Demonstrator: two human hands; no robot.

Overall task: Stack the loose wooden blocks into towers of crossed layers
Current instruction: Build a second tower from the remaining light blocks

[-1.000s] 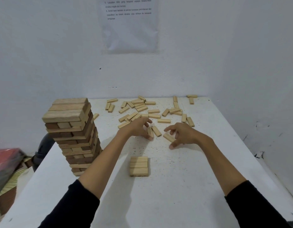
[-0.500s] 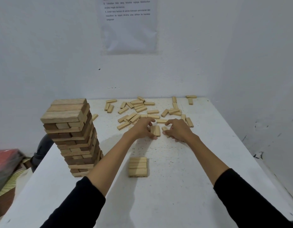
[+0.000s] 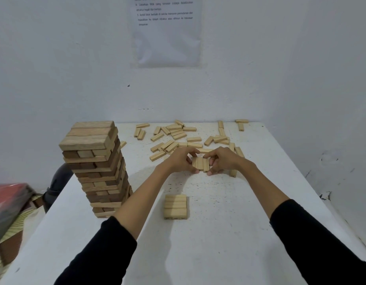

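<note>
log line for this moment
left grip, right grip: pinch block row | base layer: flat, untouched | tower: standing

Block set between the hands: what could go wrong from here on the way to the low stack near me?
1. The block set is only squeezed from its sides by the left hand and right hand, so a middle block could slip out.
2. The left forearm lies close to the tall tower, which looks uneven. A sideways swing might knock it.
3. If the set is laid along the low stack rather than across it, the layers would not cross.
</note>
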